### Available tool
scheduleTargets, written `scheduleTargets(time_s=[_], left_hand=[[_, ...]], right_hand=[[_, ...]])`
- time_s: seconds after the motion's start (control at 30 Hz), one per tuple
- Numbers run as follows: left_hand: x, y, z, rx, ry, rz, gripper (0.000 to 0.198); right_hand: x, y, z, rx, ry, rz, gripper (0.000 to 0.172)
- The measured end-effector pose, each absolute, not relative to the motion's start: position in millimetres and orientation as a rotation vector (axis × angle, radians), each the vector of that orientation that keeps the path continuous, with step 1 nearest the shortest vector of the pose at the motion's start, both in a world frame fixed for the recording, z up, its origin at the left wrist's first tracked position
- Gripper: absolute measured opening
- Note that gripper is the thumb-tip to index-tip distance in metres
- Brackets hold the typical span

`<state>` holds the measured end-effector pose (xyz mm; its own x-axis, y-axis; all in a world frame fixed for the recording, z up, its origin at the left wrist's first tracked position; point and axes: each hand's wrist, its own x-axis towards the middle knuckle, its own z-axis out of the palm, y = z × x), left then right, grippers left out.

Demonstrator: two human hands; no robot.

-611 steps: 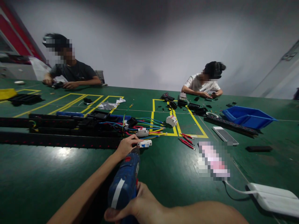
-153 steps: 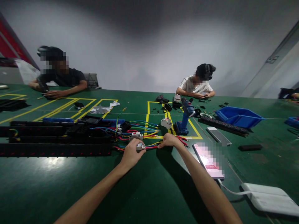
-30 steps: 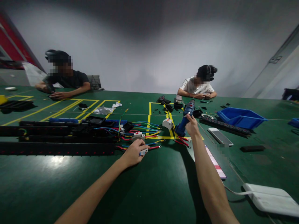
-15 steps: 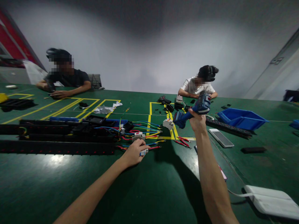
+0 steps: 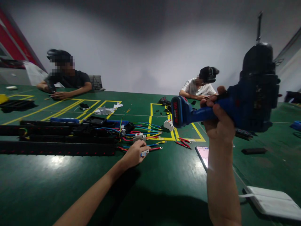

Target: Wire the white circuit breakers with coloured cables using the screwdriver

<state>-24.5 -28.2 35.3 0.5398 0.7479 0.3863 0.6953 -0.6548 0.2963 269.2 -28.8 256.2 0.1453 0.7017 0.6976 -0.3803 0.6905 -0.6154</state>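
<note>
My right hand [image 5: 219,124] is wrapped round the handle of a blue cordless drill [image 5: 250,99], held up above the table. Its bit points upward and its battery end faces left. Low over the table, my left hand [image 5: 134,153] is closed on a small white-and-blue circuit breaker [image 5: 144,153], partly hidden by the fingers. A red wire with a ring terminal [image 5: 156,148] sticks out to the right of this breaker. Just behind my left hand lies another circuit breaker [image 5: 139,137] among coloured wires [image 5: 148,127]. A white breaker [image 5: 168,125] stands farther right.
Long black strips [image 5: 56,148] lie at the left. Loose red wires [image 5: 183,143], a phone [image 5: 202,155] and a black bar [image 5: 254,151] rest around my right arm. A white device [image 5: 275,201] sits front right. Two people [image 5: 75,80] work across the green table.
My right hand has brought the drill nearer and to the right, turning its bit upward. My left hand stays on the breaker.
</note>
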Motion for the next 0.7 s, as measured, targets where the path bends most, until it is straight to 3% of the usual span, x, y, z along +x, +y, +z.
scheduleTargets(time_s=[0.3, 0.5, 0.7], left_hand=[[-25, -27, 33, 2.656, 1.241, 0.758, 0.043], [-26, -26, 32, 2.656, 1.257, 0.75, 0.041], [-25, -28, 37, 2.677, 1.267, 0.71, 0.041]], right_hand=[[242, -76, 269, -0.307, -1.244, 0.799, 0.045], [239, -90, 254, -0.566, -1.195, 0.922, 0.032], [227, -94, 235, -0.67, -1.096, 1.113, 0.032]])
